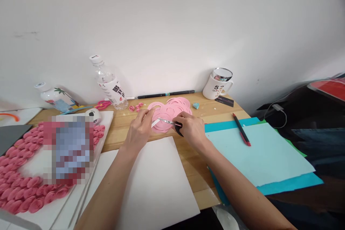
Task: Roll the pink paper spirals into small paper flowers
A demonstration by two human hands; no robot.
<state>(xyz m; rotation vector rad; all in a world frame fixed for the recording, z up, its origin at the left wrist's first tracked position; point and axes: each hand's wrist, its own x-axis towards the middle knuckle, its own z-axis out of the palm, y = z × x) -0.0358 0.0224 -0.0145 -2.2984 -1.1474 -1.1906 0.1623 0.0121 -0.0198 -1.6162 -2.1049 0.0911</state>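
Observation:
My left hand pinches a pink paper circle by its left edge, above the wooden table. My right hand is closed on small scissors, whose blades lie across the circle. More pink paper circles are stacked just behind it. Several tiny rolled pink paper roses lie left of that stack.
A white sheet lies in front of my hands. Light blue paper with a red pen is at the right. A white board of pink roses, two bottles, a black pen and a mug sit around.

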